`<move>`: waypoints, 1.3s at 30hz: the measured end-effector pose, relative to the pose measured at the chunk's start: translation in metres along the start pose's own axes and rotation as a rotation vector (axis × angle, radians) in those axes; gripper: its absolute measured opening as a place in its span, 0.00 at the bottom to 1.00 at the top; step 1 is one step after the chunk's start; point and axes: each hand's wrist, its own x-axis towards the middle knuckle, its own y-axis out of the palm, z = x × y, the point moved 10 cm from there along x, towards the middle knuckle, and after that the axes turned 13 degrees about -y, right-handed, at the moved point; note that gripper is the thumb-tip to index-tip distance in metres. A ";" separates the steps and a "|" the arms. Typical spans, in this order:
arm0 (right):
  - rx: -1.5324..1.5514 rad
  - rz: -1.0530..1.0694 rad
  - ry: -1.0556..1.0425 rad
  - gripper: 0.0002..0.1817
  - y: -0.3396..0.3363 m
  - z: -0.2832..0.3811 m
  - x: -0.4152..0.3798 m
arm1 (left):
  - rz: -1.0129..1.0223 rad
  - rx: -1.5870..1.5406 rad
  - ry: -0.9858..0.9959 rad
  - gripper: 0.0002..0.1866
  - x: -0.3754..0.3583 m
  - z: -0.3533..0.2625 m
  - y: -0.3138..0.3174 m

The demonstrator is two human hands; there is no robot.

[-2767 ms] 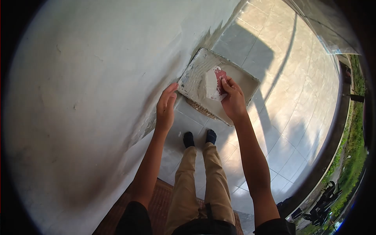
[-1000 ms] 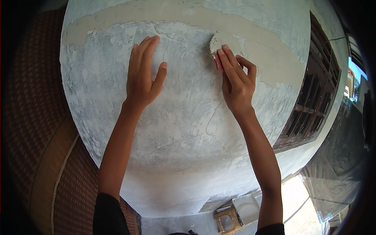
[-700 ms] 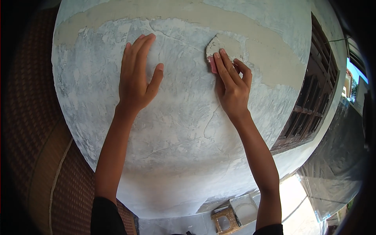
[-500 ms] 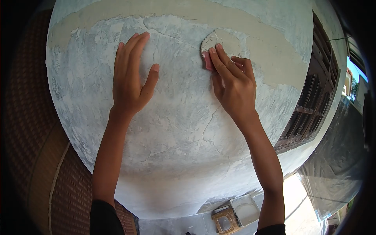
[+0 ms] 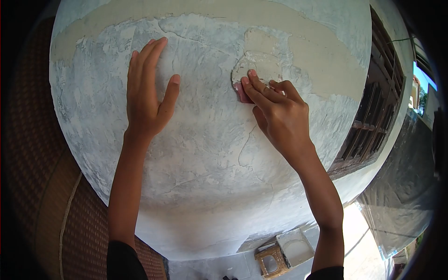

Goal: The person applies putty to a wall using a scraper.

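My right hand (image 5: 287, 112) grips a putty scraper (image 5: 243, 69), with two fingers stretched flat over its back and the others curled in at its right side. The scraper lies against the wall (image 5: 200, 135), right of the middle of my view, its blade caked with beige putty and its pink handle (image 5: 243, 94) showing at the lower left, beside my fingertips. Directly above the blade is a patch of the same putty (image 5: 261, 41) – it reaches up close to the broad beige band (image 5: 205, 10) that curves across the top of the wall and widens down toward the right.

My left hand (image 5: 147, 100) holds nothing. It is raised in front of the wall, fingers pointing up and the thumb spread away from them; whether the palm touches the surface I cannot tell. The wall between my hands is mottled grey and white, and a thin crack (image 5: 241, 151) runs down it below the scraper.

To my right there's a dark wooden window (image 5: 368, 112), with a sheet of clear plastic (image 5: 396, 191) hanging lower down beyond it. On my left stands a brown woven panel (image 5: 32, 102). Down at the foot of the wall, a putty-smeared tray (image 5: 311, 254) sits just beside a woven stand (image 5: 280, 267) – both on the grey tiled floor (image 5: 205, 269).
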 end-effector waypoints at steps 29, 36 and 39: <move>0.659 -0.569 0.742 0.15 0.003 -0.105 0.002 | -0.012 0.020 0.000 0.29 0.010 -0.009 0.006; 0.640 -0.527 0.724 0.16 0.008 -0.127 -0.008 | -0.032 0.060 0.020 0.29 0.009 -0.007 0.006; 0.728 -0.596 0.830 0.16 0.001 -0.137 -0.019 | -0.034 0.091 0.023 0.29 0.010 -0.010 0.007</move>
